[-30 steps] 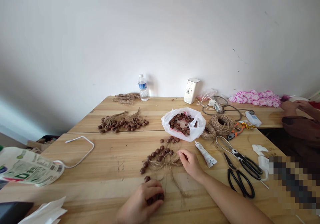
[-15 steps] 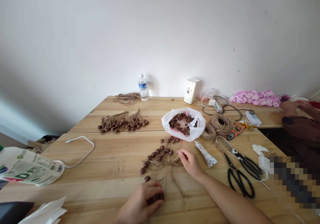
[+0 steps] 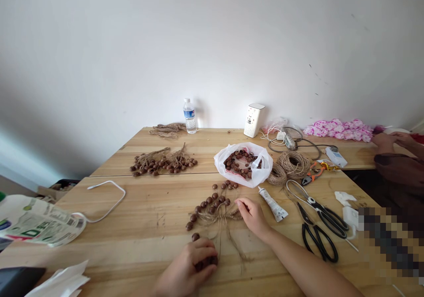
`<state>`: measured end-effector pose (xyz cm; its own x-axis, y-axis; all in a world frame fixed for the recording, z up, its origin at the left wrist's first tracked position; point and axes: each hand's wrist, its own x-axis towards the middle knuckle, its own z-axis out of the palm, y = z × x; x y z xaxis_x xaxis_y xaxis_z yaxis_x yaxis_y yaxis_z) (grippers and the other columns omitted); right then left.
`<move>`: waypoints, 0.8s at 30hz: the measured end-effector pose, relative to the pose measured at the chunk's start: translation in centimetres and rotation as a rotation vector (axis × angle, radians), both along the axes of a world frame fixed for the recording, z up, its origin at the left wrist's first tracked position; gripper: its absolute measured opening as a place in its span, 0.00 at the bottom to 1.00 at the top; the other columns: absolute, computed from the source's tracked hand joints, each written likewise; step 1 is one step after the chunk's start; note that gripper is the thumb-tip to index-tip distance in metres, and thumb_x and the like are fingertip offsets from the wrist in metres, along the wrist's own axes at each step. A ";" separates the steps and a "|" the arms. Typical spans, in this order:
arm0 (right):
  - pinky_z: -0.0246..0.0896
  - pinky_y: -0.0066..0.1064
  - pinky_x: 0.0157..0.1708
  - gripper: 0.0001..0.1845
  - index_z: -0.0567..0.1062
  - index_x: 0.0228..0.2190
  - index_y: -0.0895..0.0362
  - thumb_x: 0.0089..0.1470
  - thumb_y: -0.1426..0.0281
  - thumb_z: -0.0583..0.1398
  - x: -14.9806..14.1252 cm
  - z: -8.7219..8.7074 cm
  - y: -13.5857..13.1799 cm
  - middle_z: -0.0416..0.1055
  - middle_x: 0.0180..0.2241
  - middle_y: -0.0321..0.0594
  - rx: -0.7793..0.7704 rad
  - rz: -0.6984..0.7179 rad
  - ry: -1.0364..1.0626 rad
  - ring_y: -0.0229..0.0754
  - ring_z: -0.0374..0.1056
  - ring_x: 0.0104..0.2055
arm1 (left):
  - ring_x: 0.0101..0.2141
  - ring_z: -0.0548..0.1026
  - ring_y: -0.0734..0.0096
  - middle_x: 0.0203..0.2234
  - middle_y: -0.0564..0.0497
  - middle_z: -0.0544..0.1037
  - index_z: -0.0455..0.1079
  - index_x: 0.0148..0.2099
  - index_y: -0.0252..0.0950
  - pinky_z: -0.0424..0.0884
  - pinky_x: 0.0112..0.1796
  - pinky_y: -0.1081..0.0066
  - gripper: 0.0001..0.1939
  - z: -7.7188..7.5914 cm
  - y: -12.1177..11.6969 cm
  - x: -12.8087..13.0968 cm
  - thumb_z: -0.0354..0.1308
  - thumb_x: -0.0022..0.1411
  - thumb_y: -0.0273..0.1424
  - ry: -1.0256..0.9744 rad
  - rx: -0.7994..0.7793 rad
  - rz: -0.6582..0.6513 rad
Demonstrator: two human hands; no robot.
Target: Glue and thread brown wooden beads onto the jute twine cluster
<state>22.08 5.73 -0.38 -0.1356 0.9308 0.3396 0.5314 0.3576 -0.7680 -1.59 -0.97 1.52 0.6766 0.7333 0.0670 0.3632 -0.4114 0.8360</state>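
Note:
My left hand (image 3: 187, 268) lies at the near edge of the wooden table (image 3: 145, 217), fingers curled over a few brown wooden beads (image 3: 206, 261). My right hand (image 3: 253, 216) rests further in, pinching the jute twine (image 3: 222, 216) of a bundle of strung brown beads (image 3: 210, 204) spread between the two hands. One loose bead (image 3: 195, 236) sits just above my left hand. Twine ends trail toward the table's near edge.
Behind are a white plastic bag of beads (image 3: 244, 162), a glue tube (image 3: 272, 203), twine coils (image 3: 291, 164), two black scissors (image 3: 316, 226), pliers (image 3: 313, 173), a water bottle (image 3: 189, 116), another bead-and-twine bundle (image 3: 162, 162), a printed bag (image 3: 36, 224). Another person's arms (image 3: 394, 151) rest at right.

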 end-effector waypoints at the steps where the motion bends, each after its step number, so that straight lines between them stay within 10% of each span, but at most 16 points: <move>1: 0.65 0.29 0.33 0.13 0.75 0.34 0.57 0.59 0.68 0.52 0.0 0.0 0.0 0.76 0.31 0.41 0.001 -0.001 0.001 0.42 0.70 0.32 | 0.36 0.72 0.67 0.36 0.45 0.75 0.72 0.40 0.36 0.68 0.38 0.71 0.07 0.0 0.0 0.0 0.54 0.59 0.27 0.000 0.001 0.003; 24: 0.66 0.30 0.35 0.12 0.75 0.34 0.56 0.59 0.68 0.52 0.1 -0.1 0.0 0.76 0.32 0.41 0.000 0.000 0.000 0.42 0.71 0.34 | 0.35 0.72 0.67 0.35 0.46 0.75 0.73 0.39 0.37 0.69 0.36 0.72 0.08 0.0 0.1 0.1 0.54 0.59 0.28 -0.005 0.005 0.015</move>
